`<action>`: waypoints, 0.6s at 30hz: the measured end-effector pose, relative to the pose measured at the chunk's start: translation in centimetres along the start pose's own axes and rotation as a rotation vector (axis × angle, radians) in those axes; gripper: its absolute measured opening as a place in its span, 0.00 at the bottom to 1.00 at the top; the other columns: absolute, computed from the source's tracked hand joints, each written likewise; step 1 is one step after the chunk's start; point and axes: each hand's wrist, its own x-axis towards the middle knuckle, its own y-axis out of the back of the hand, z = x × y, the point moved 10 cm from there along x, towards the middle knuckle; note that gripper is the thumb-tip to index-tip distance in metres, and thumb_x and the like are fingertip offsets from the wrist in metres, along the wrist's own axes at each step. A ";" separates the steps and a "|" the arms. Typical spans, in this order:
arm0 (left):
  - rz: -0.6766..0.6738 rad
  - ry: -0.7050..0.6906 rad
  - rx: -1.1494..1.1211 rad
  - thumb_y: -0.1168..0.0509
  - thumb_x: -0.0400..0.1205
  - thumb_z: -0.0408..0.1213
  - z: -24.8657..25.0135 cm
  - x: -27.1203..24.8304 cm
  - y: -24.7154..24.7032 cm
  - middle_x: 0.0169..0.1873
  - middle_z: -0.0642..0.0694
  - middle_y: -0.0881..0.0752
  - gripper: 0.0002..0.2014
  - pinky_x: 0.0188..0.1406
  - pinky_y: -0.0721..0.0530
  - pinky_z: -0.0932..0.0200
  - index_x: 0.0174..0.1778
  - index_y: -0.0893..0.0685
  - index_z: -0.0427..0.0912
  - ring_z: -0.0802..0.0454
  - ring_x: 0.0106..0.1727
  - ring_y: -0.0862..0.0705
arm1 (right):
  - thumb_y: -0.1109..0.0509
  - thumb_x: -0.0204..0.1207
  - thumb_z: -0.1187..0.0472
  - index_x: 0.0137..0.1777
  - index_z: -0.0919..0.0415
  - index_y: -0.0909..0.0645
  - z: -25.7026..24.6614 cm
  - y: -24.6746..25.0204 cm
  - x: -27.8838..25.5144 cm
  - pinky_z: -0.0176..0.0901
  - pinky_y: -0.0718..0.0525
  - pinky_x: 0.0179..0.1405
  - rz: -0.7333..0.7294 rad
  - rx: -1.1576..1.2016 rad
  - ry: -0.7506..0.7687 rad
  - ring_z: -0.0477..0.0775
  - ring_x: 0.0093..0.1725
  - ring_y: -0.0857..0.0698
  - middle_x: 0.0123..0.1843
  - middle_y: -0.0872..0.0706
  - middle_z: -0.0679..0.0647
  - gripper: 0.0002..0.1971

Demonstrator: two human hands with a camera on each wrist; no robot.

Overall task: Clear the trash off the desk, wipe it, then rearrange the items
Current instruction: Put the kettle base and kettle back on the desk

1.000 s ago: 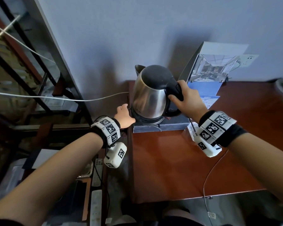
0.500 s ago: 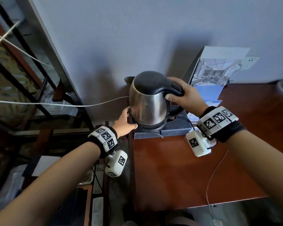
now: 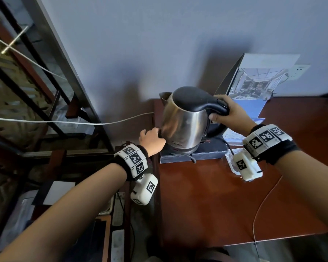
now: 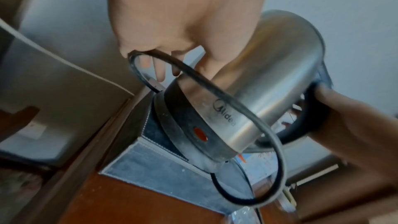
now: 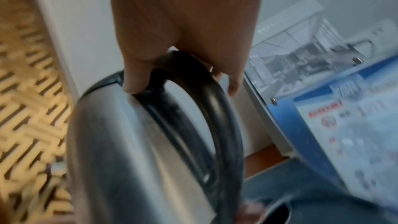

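A steel kettle (image 3: 186, 121) with a black lid and handle stands tilted on a grey box (image 3: 208, 155) at the desk's back left corner. My right hand (image 3: 222, 113) grips the handle; in the right wrist view the right hand (image 5: 178, 81) wraps over the top of the handle (image 5: 217, 108). My left hand (image 3: 154, 136) is at the kettle's lower left side. In the left wrist view the left hand (image 4: 155, 60) curls its fingers round a loop of the black power cord (image 4: 243, 108), which runs across the kettle (image 4: 280, 77) and under its black base (image 4: 185, 129).
The reddish-brown desk (image 3: 216, 201) stops at a left edge with a gap and clutter below. A folder (image 3: 257, 86) leans on the wall near a socket (image 3: 299, 69). A clear wrapper (image 3: 229, 159) and a thin white cable (image 3: 261, 203) lie on the right.
The kettle has shifted left and now tilts on the grey box. My left hand has gone from touching the base to gripping the black cord. My right hand stays on the handle.
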 end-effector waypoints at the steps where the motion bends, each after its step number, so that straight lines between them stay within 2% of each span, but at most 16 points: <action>1: 0.012 0.010 -0.069 0.41 0.81 0.35 -0.2 0.4 0.1 0.68 0.35 0.25 0.21 0.75 0.34 0.47 0.72 0.29 0.41 0.37 0.76 0.35 | 0.23 0.69 0.70 0.68 0.51 0.33 -0.1 -0.1 -0.3 0.30 0.23 0.55 0.013 0.091 0.001 0.41 0.49 0.19 0.54 0.21 0.56 0.32; 3: 0.035 0.037 -0.192 0.39 0.80 0.33 -0.5 0.8 0.4 0.66 0.35 0.23 0.17 0.71 0.29 0.46 0.65 0.25 0.37 0.36 0.71 0.29 | 0.27 0.71 0.74 0.76 0.53 0.43 0.9 0.0 -1.7 0.34 0.23 0.59 0.113 0.337 -0.050 0.47 0.53 0.20 0.57 0.23 0.57 0.39; 4: 0.058 0.060 -0.228 0.38 0.80 0.33 -0.9 1.0 0.7 0.67 0.35 0.25 0.17 0.72 0.30 0.46 0.65 0.25 0.36 0.36 0.72 0.29 | 0.29 0.72 0.76 0.77 0.55 0.45 2.2 -0.4 -2.6 0.34 0.20 0.55 0.169 0.468 -0.117 0.48 0.52 0.20 0.55 0.23 0.56 0.39; 5: 0.088 0.086 -0.238 0.37 0.80 0.34 -1.4 1.3 0.9 0.69 0.35 0.28 0.19 0.74 0.32 0.47 0.67 0.25 0.37 0.36 0.73 0.31 | 0.29 0.72 0.76 0.75 0.54 0.43 4.0 -1.3 -3.8 0.33 0.18 0.48 0.203 0.575 -0.213 0.48 0.50 0.20 0.54 0.22 0.54 0.37; 7: 0.149 0.154 -0.215 0.35 0.80 0.39 -2.2 1.4 1.4 0.71 0.37 0.36 0.22 0.75 0.34 0.49 0.71 0.28 0.41 0.37 0.73 0.36 | 0.30 0.73 0.72 0.65 0.53 0.35 6.5 -4.6 -5.9 0.36 0.19 0.37 0.166 0.702 -0.419 0.49 0.44 0.19 0.53 0.21 0.53 0.25; 9: 0.135 0.221 -0.340 0.35 0.80 0.41 -3.0 1.7 1.2 0.70 0.38 0.35 0.22 0.72 0.29 0.49 0.69 0.28 0.41 0.38 0.70 0.32 | 0.31 0.76 0.68 0.62 0.53 0.32 8.2 -7.3 -6.9 0.41 0.20 0.36 0.097 0.767 -0.547 0.50 0.42 0.18 0.55 0.20 0.55 0.19; 11: 0.002 0.236 -0.550 0.36 0.80 0.44 -2.6 1.9 0.0 0.65 0.39 0.24 0.16 0.62 0.22 0.48 0.61 0.21 0.42 0.39 0.62 0.23 | 0.24 0.71 0.61 0.66 0.52 0.31 9.0 -8.3 -6.4 0.48 0.18 0.41 0.055 0.836 -0.547 0.53 0.42 0.14 0.56 0.18 0.57 0.26; 12: -0.084 0.251 -0.618 0.35 0.79 0.47 -2.3 1.9 -0.7 0.61 0.42 0.20 0.15 0.59 0.21 0.47 0.58 0.19 0.44 0.40 0.59 0.21 | 0.19 0.62 0.54 0.67 0.51 0.31 9.1 -8.6 -6.0 0.54 0.20 0.45 0.024 0.847 -0.532 0.54 0.41 0.13 0.54 0.17 0.57 0.35; 14: -0.217 0.283 -0.735 0.32 0.74 0.55 -2.1 1.9 -1.6 0.62 0.43 0.17 0.21 0.60 0.20 0.44 0.58 0.18 0.48 0.41 0.57 0.19 | 0.13 0.44 0.43 0.71 0.45 0.30 9.2 -9.0 -5.4 0.60 0.21 0.49 -0.030 0.827 -0.515 0.56 0.44 0.14 0.53 0.15 0.54 0.51; 15: -0.251 0.282 -0.769 0.32 0.75 0.57 -2.1 2.1 -1.6 0.61 0.43 0.17 0.22 0.56 0.17 0.46 0.60 0.18 0.48 0.41 0.55 0.18 | 0.13 0.43 0.41 0.73 0.44 0.30 9.6 -9.1 -5.1 0.59 0.21 0.49 -0.041 0.805 -0.503 0.57 0.45 0.15 0.53 0.14 0.52 0.53; 16: -0.275 0.264 -0.770 0.35 0.79 0.56 -1.9 2.3 -1.4 0.56 0.43 0.15 0.19 0.47 0.13 0.51 0.57 0.18 0.47 0.43 0.49 0.15 | 0.14 0.45 0.42 0.74 0.46 0.30 9.6 -9.1 -4.8 0.56 0.20 0.45 -0.041 0.788 -0.491 0.57 0.45 0.16 0.51 0.14 0.52 0.53; 18: -0.317 0.271 -0.783 0.42 0.84 0.52 -2.1 2.8 -1.6 0.41 0.45 0.14 0.15 0.24 0.14 0.61 0.47 0.19 0.44 0.49 0.31 0.13 | 0.13 0.42 0.40 0.72 0.53 0.27 10.1 -8.9 -4.3 0.48 0.17 0.35 -0.031 0.776 -0.489 0.54 0.40 0.15 0.45 0.14 0.51 0.54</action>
